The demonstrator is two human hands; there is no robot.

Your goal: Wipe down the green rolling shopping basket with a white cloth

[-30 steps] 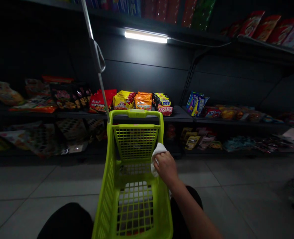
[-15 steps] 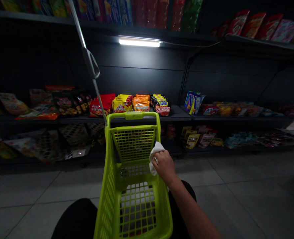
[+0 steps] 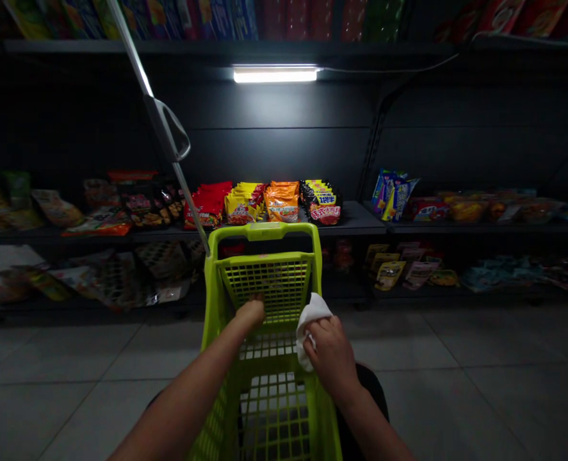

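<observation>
Lime-green plastic forms the shopping basket [image 3: 209, 288], which stands in the near middle, its handle at the far end and its floor a square grid. The right hand [image 3: 330, 355] has its fingers closed around a crumpled white cloth [image 3: 313, 310] at the basket's right side. The left hand [image 3: 251, 314] reaches over the basket before the far mesh panel [image 3: 288, 276]; its fingers are mostly hidden, so I cannot tell how far open it is or whether it grips anything. A metal pole [image 3: 130, 48] slants up leftward beside the handle. Beyond, snack packets [image 3: 282, 202] line a dark shelf [image 3: 358, 219].
</observation>
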